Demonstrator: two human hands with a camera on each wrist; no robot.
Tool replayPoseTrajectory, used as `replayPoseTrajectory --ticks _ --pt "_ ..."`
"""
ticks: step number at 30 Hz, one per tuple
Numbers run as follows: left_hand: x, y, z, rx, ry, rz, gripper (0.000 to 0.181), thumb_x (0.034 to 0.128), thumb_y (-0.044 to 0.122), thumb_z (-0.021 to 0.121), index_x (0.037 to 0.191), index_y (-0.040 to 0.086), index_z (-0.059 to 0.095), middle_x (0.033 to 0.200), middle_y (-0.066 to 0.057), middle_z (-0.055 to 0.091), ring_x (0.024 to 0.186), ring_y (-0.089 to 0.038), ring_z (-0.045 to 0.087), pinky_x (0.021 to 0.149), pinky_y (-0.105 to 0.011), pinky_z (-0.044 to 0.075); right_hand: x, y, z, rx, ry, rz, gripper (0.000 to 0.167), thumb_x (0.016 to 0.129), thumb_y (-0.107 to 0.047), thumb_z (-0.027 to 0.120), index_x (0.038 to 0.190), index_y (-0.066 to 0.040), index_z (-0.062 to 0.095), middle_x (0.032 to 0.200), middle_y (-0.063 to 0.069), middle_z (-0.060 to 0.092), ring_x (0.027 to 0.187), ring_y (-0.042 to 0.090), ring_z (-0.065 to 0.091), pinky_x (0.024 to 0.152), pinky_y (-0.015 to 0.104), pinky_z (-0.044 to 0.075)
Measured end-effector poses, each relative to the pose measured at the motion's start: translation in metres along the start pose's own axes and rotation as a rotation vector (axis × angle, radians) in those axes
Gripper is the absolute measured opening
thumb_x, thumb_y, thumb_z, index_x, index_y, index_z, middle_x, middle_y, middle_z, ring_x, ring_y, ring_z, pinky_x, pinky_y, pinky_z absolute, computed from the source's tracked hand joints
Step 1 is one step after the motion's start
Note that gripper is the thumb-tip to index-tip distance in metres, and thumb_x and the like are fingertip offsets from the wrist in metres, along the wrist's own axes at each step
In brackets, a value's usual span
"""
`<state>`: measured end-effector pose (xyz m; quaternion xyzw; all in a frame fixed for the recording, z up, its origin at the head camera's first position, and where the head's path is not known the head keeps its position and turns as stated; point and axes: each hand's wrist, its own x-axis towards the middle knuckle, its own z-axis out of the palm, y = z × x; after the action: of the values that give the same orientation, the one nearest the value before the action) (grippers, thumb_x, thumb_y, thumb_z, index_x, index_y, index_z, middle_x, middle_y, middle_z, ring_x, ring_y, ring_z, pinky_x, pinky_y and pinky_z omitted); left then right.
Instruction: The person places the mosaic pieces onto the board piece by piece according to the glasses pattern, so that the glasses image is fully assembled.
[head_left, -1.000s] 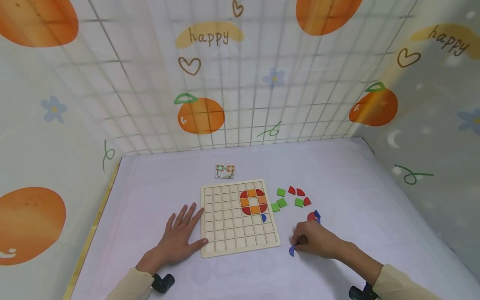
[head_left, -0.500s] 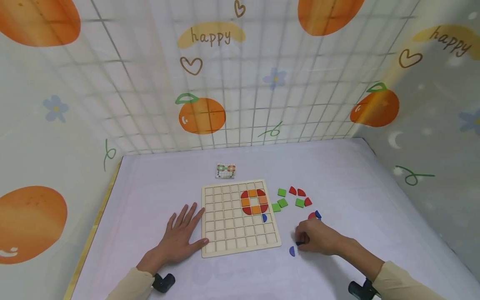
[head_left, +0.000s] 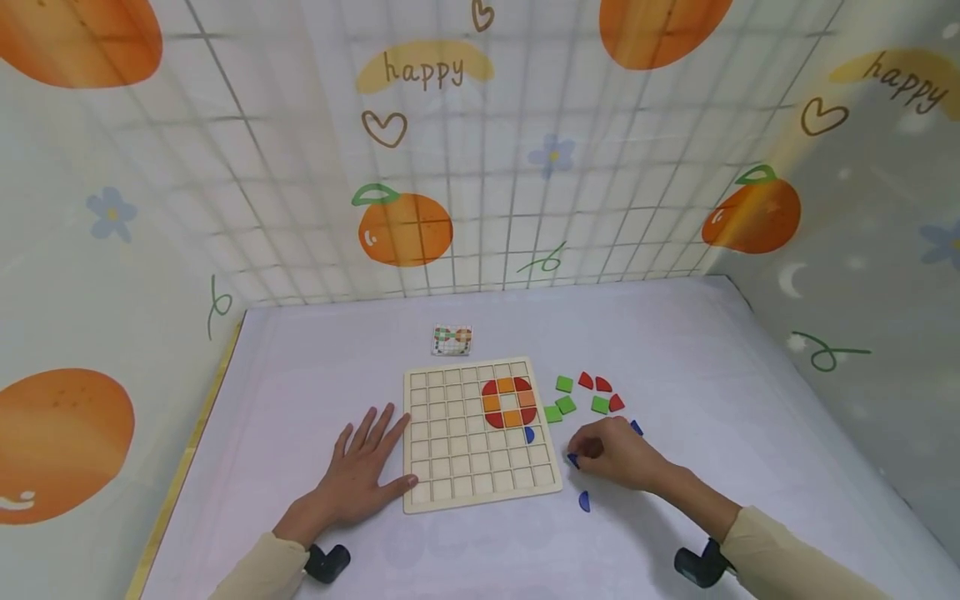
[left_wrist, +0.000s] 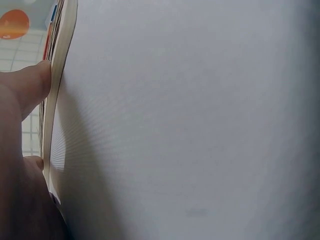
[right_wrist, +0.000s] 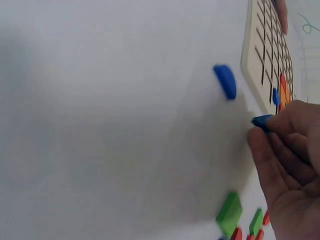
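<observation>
Thumb and finger of my right hand [head_left: 621, 454] pinch a small blue half-round tile [head_left: 573, 460], just off the right edge of the wooden grid board [head_left: 450, 467]. In the right wrist view that blue tile [right_wrist: 262, 122] pokes out from the fingertips. My left hand [head_left: 360, 477] lies spread with straight fingers, its thumb and a fingertip touching the board's left edge. A ring of red quarter-round tiles [head_left: 494, 420] and orange square tiles [head_left: 512, 418] sits on the board, with a blue half-round tile [head_left: 529, 435] below it. Another blue half-round tile [head_left: 584, 501] lies on the table nearby.
Green square tiles [head_left: 566, 405] and red quarter-round tiles [head_left: 603, 383] lie loose right of the board. A further blue tile [head_left: 637, 427] is partly covered by the right hand. Behind the board lies a pattern card [head_left: 452, 340]. Printed curtains [head_left: 405, 229] enclose the table.
My right hand has left one blue tile on the table and now carries another, moving left and away from me toward the board. The left hand stays put.
</observation>
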<state>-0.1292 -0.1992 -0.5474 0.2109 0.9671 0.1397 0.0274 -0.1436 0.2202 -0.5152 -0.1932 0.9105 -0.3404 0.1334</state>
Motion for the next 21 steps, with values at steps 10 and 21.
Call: replayPoseTrajectory --ticks 10,21 --pt "0.000 -0.002 0.002 -0.028 0.037 0.038 0.089 0.0887 0.063 0.058 0.157 0.015 0.027 0.162 -0.015 0.016 0.147 -0.040 0.009 0.111 -0.065 0.007 0.025 -0.028 0.019 0.215 0.133 0.183 0.011 0.083 -0.002 0.072 0.092 -0.007 0.077 0.080 -0.003 0.065 0.074 0.017 0.058 0.061 0.025 0.054" --pt "0.001 -0.004 0.004 0.001 0.003 0.015 0.091 0.0889 0.067 0.054 0.158 0.017 0.023 0.163 -0.012 0.012 0.148 -0.037 0.005 0.113 -0.063 0.004 0.032 -0.042 0.032 0.214 0.181 0.304 0.005 0.081 -0.004 0.076 0.082 -0.008 0.076 0.071 -0.002 0.063 0.068 0.016 0.058 0.057 0.027 0.054"
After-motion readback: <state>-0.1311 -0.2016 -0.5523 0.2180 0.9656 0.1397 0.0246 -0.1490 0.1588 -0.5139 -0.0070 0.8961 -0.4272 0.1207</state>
